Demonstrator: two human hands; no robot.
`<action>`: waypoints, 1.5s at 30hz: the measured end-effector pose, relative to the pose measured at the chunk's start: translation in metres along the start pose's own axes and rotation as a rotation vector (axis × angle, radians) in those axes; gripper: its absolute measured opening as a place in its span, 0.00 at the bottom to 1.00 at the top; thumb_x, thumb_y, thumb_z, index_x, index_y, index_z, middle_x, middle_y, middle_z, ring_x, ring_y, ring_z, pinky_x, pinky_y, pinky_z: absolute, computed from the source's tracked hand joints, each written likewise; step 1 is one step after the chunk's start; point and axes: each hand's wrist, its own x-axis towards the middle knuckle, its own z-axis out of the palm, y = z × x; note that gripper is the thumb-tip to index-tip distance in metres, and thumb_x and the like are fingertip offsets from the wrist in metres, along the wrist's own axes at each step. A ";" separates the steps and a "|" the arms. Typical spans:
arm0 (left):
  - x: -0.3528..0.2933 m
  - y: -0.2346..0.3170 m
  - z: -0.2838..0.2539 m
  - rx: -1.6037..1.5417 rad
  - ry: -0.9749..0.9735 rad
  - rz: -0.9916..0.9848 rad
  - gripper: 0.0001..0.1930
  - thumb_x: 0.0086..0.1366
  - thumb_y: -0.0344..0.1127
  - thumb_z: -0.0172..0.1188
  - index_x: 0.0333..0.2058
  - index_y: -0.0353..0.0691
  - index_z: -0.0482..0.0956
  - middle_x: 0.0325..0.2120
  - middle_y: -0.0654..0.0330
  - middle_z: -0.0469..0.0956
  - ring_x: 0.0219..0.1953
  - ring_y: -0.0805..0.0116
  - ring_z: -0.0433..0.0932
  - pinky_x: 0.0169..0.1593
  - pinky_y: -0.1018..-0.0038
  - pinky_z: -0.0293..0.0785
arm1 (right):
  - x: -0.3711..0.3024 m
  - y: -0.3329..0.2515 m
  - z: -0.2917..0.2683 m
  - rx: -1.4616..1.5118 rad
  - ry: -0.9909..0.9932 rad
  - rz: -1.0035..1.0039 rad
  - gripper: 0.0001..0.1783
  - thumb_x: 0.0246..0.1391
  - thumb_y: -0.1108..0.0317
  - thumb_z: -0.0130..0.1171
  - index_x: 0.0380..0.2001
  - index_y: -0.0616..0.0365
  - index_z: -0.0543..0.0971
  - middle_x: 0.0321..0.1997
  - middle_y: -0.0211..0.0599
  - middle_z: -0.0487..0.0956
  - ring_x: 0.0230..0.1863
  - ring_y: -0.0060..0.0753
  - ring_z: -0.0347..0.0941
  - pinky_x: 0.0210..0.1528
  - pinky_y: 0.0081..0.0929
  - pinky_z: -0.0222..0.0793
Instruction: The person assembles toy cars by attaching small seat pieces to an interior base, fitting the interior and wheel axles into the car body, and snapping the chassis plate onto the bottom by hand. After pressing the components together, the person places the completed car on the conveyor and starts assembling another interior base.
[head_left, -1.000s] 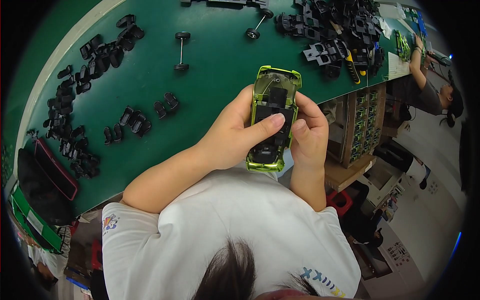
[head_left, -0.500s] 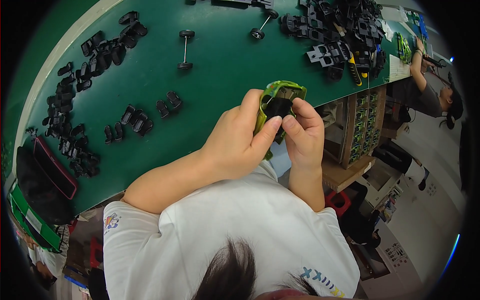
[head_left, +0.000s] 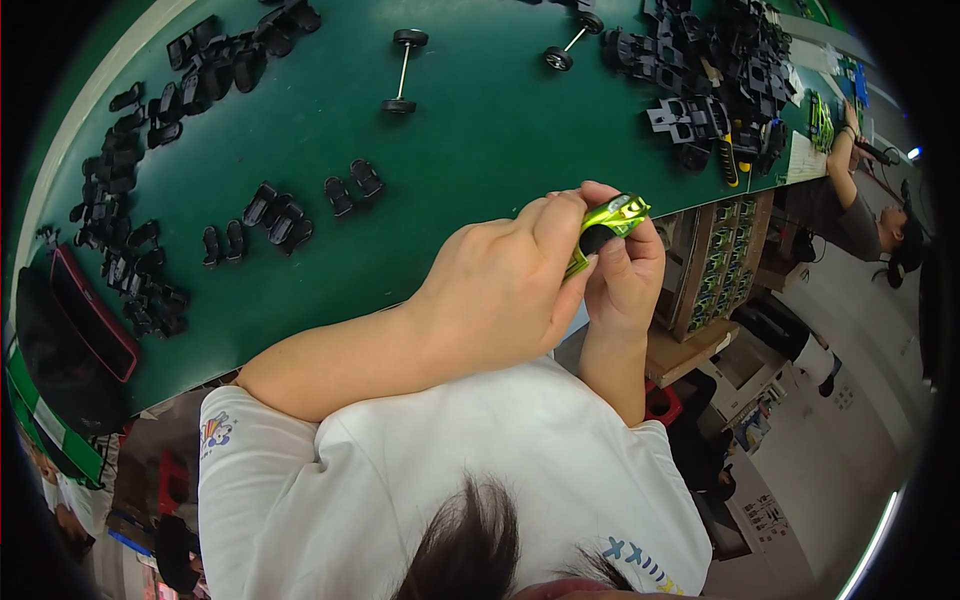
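A: Where is the lime-green toy car body (head_left: 612, 214) found?
B: Right of centre, above the near edge of the green bench (head_left: 480, 150), in front of the white T-shirt (head_left: 480, 430). It is held tilted, and its glossy upper end is pointed up and to the right. A round black area is shown on its side.

A: How is it held?
B: By both hands. Its lower-left part is grasped and largely hidden by the left-hand grip (head_left: 500, 265), whose back is turned to the camera. Its right side is grasped by the right-hand grip (head_left: 628, 285), with the thumb pressed near the black area.

A: What is laid out on the bench?
B: Toward the far side, two wheel axles (head_left: 403, 72) are seen, well apart, each fitted with a black wheel at either end. Left of the hands, small groups of black toy-car seats (head_left: 352, 186) are set, and a longer curved row of similar parts is spread along the left edge. At far right, a heap of black chassis parts (head_left: 750, 60) is piled, with a yellow-and-black handle (head_left: 728, 160) beside it.

A: And beyond?
B: At right, green pieces are stacked in a cardboard box (head_left: 700, 270); farther off, another person (head_left: 855, 205) is seated.
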 end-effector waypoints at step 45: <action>-0.002 -0.006 0.012 0.089 0.045 -0.004 0.15 0.57 0.31 0.62 0.35 0.30 0.65 0.22 0.52 0.72 0.17 0.58 0.76 0.19 0.70 0.72 | 0.003 -0.036 0.034 -0.594 0.297 -0.038 0.07 0.45 0.81 0.68 0.29 0.69 0.80 0.29 0.28 0.75 0.25 0.10 0.68 0.24 0.09 0.61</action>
